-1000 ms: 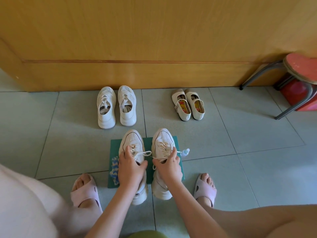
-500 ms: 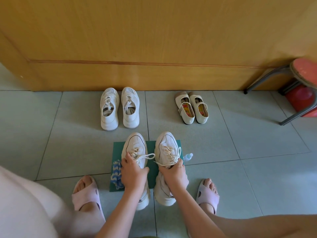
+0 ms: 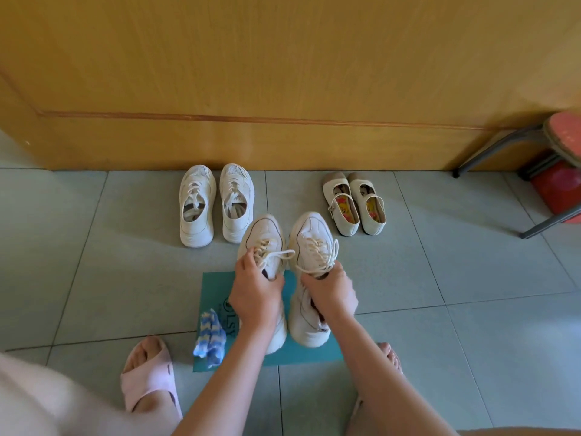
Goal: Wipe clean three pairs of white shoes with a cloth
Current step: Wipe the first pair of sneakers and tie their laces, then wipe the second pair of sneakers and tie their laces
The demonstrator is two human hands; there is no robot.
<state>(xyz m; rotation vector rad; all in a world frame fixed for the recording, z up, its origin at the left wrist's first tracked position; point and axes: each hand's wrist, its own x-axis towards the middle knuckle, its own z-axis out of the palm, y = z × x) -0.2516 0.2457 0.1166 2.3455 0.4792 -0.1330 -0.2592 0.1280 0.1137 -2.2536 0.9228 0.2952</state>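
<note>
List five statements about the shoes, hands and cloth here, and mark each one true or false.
1. The left hand and the right hand each hold one laced sneaker. True.
2. The cloth is in the right hand. False: it lies at the left edge of the mat, in no hand.
3. Two more pairs, mesh sneakers and strap shoes, stand by the door. True.
4. The strap shoes stand on the mat. False: they stand on the tiles, right of the mesh sneakers.
5. The left foot wears a pink slipper. True.
</note>
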